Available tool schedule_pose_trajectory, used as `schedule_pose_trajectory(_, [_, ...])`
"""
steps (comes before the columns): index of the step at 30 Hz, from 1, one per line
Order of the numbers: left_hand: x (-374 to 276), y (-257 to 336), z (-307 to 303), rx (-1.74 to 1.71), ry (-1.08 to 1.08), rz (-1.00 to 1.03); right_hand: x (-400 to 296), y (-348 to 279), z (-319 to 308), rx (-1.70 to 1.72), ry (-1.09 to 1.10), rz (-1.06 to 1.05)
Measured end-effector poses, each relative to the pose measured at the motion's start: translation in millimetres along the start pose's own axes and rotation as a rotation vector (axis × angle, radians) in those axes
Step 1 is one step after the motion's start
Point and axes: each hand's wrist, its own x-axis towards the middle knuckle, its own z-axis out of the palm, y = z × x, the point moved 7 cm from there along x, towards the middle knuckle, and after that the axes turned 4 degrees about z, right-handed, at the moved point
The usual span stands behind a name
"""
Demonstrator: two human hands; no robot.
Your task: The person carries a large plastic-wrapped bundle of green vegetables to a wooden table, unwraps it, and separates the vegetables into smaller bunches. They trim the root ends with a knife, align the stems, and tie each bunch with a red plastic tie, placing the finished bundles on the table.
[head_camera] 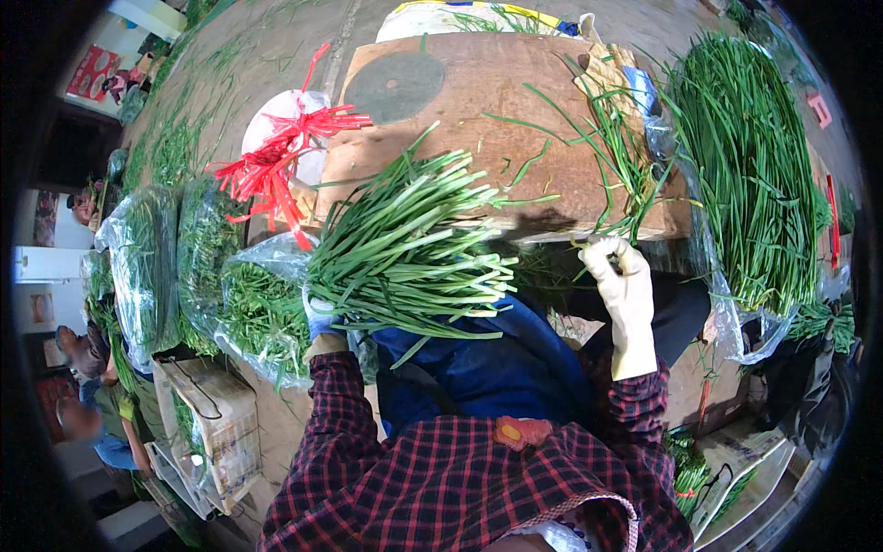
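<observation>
My left hand (321, 309), in a white and blue glove, holds a large bunch of green garlic chives (414, 241) above my lap, with the pale cut ends pointing right. My right hand (616, 257), in a cream rubber glove, is raised by the near edge of a wooden board (483, 90). Its thumb and finger are curled together at a thin yellowish scrap of leaf. Loose chives (624, 152) lie on the board's right side beside a crumpled brown wrapper (600, 76). Red plastic ties (276, 159) hang at the board's left edge.
A big pile of chives (745, 172) in clear plastic lies at the right. Plastic-wrapped bundles (141, 269) and an open bag of greens (265, 310) stand at the left. Lower left is a woven-sided crate (214, 421); another (738, 469) is lower right. Other people are at the far left.
</observation>
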Motion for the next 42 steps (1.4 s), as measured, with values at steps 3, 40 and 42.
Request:
schedule_pose_trajectory(3, [9.4, -5.1, -0.1, 0.096, -0.164, 0.011, -10.5, -44.1, 29.7, -0.164, -0.18, -0.282])
schedule_pose_trajectory(40, [17.2, -18.6, -9.6, 0.187, -0.261, 0.108, -12.5, -9.5, 13.8, 0.276, -0.096, -0.093])
schedule_pose_trajectory(42, [20.4, -20.7, -10.7, 0.176, -0.265, 0.104, -23.2, -38.3, 34.2, -0.09, -0.16, -0.294])
